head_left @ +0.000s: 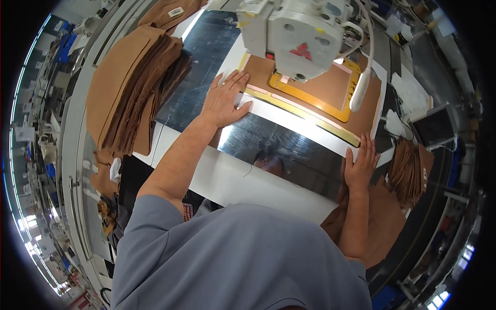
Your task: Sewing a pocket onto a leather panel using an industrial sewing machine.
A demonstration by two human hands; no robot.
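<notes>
A white sewing machine head (pixel 305 39) hangs over a brown fabric panel (pixel 261 70). A yellow clamp frame (pixel 330 111) rests on the panel beneath the head. Along the panel's near edge runs a yellow strip (pixel 310 121) on a white board or sheet (pixel 289 118). My left hand (pixel 226 101) lies flat at the near left corner of this work, fingers stretched and thumb apart. At the near right corner my right hand (pixel 361 164) rests with its fingers extended, touching the edge. Neither hand grips anything that I can see.
A thick stack of brown fabric pieces (pixel 126 88) stands at the left. More brown pieces (pixel 408 173) hang in a bundle at the right. Between my arms lies a shiny metal plate (pixel 279 150), with a white sheet (pixel 227 175) nearer me. A white pen-shaped part (pixel 360 90) dangles beside the head.
</notes>
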